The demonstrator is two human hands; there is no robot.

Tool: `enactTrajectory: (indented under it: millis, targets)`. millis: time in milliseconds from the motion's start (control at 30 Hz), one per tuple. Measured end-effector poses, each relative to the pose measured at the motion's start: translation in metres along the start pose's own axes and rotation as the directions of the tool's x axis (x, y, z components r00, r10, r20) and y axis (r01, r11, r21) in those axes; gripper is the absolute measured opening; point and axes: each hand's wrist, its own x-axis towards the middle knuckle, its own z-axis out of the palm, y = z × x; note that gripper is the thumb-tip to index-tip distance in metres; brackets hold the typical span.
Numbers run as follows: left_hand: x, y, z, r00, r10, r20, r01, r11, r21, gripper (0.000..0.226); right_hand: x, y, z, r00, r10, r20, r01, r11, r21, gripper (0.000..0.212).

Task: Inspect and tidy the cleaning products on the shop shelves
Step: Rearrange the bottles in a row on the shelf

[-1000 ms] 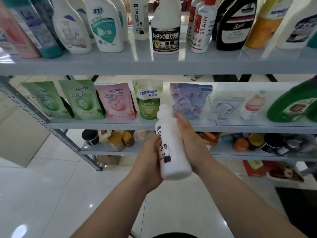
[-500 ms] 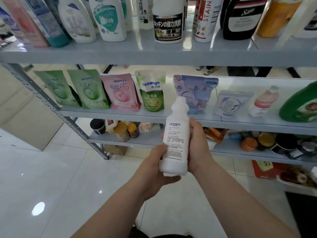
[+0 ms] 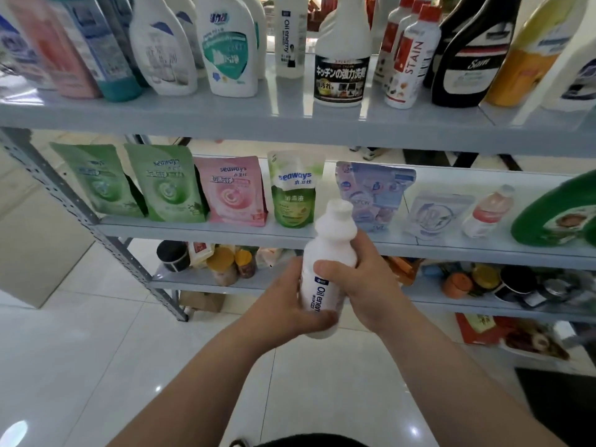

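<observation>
Being held nearly upright, the white bottle (image 3: 332, 243) is gripped low by the left hand (image 3: 283, 304) and higher by the right hand (image 3: 367, 285), whose thumb is laid across its front. Beyond the hands, refill pouches (image 3: 230, 191) are stood on the middle shelf (image 3: 200, 229); above, a matching bottle (image 3: 290, 37) is seen on the top shelf (image 3: 258, 121).

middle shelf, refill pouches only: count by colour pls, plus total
Green pouches: 3
Pink pouch: 1
Pale blue-lilac pouches: 2
Total: 6
</observation>
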Motion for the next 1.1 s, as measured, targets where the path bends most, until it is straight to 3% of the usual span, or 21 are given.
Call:
enactTrajectory:
  millis: [100, 200, 267, 333, 400, 500, 600, 667, 733, 833, 867, 933, 1000, 1100]
  targets:
    - [0.004, -0.013, -0.014, 1.0, 0.017, 0.015, -0.017, 1.0, -0.017, 0.077, -0.001, 0.005, 0.017, 1.0, -0.026, -0.008, 0.027, 0.996, 0.086, 0.056]
    - [0.0, -0.031, -0.019, 0.997, 0.038, -0.071, -0.048, 0.987, -0.151, 0.076, 0.001, 0.003, 0.032, 0.999, -0.04, 0.012, 0.041, 0.998, -0.049, 0.049]
    - [-0.003, -0.042, -0.027, 0.99, 0.006, -0.137, -0.027, 0.988, -0.15, 0.078, 0.006, -0.003, 0.038, 0.998, -0.054, -0.036, 0.046, 0.983, -0.18, 0.047]
    - [-0.005, -0.051, -0.043, 0.984, -0.008, -0.177, 0.001, 0.999, -0.04, 0.076, 0.009, -0.013, 0.041, 0.987, -0.102, -0.124, 0.044, 0.914, -0.404, 0.047]
    - [-0.005, -0.06, -0.064, 0.974, 0.017, -0.227, 0.012, 0.992, 0.128, 0.075, 0.011, -0.021, 0.043, 0.977, -0.161, -0.143, 0.031, 0.761, -0.649, 0.045]
    - [-0.006, -0.069, -0.091, 0.946, 0.14, -0.291, -0.02, 0.925, 0.38, 0.076, 0.016, -0.024, 0.054, 0.978, -0.133, -0.158, -0.024, 0.688, -0.725, 0.034]
    - [-0.009, -0.081, -0.11, 0.911, 0.31, -0.271, -0.094, 0.796, 0.598, 0.082, 0.019, -0.024, 0.075, 0.977, -0.111, -0.182, -0.07, 0.64, -0.765, 0.035]
    - [-0.016, -0.085, -0.121, 0.914, 0.329, -0.239, -0.118, 0.776, 0.62, 0.083, 0.022, -0.023, 0.087, 0.973, -0.161, -0.166, -0.058, 0.525, -0.849, 0.032]
    - [-0.023, -0.085, -0.132, 0.946, 0.263, -0.189, -0.109, 0.809, 0.577, 0.079, 0.026, -0.02, 0.094, 0.961, -0.265, -0.076, 0.024, 0.354, -0.935, 0.032]
    - [-0.032, -0.091, -0.153, 0.997, 0.075, -0.002, -0.07, 0.939, 0.336, 0.076, 0.032, -0.011, 0.101, 0.89, -0.409, 0.201, 0.26, 0.093, -0.961, 0.04]
    - [-0.035, -0.094, -0.158, 0.998, 0.029, 0.063, -0.044, 0.967, 0.251, 0.077, 0.033, -0.01, 0.105, 0.855, -0.449, 0.261, 0.323, 0.066, -0.944, 0.041]
    - [-0.04, -0.098, -0.164, 0.989, -0.012, 0.147, -0.013, 0.986, 0.167, 0.079, 0.033, -0.013, 0.113, 0.783, -0.552, 0.285, 0.406, 0.107, -0.908, 0.037]
    - [-0.043, -0.099, -0.164, 0.989, -0.02, 0.149, 0.001, 0.992, 0.123, 0.079, 0.034, -0.017, 0.123, 0.768, -0.597, 0.231, 0.43, 0.214, -0.877, 0.033]
    - [-0.045, -0.094, -0.16, 0.999, -0.033, 0.039, 0.033, 0.999, 0.005, 0.075, 0.034, -0.012, 0.144, 0.911, -0.41, -0.048, 0.277, 0.693, -0.665, 0.029]
